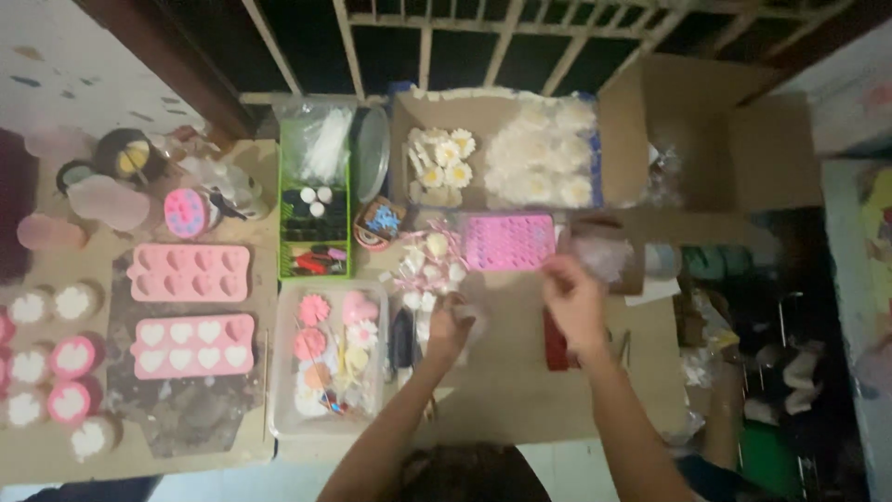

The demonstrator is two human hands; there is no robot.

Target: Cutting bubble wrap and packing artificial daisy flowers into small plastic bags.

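While both forearms reach out from the bottom of the view over the brown work surface (520, 390), the pink mould tray (507, 243) with its many small cavities serves as the landmark. It lies flat, its long axis running left to right, just below the cardboard box (483, 112) of white flower-shaped pieces.

The right hand (574, 299) sits just below the mould tray's right end, fingers curled in a pinch; it seems to pull at a bit of thin clear wrap (602, 256) that bunches up just right of the tray, though the blur keeps me from being sure. The left hand (448, 327) is below the tray's left end and a little further from it, closed around something small and pale that I cannot make out. So the right hand is the nearer of the two to the tray, and the tray lies up and slightly left of it.

Left of the tray sits a small heap of pale pieces (429, 260). Further left and lower down stands a clear tub (282, 372) of pink and white flower shapes, with two pink heart moulds (190, 307) beyond it.
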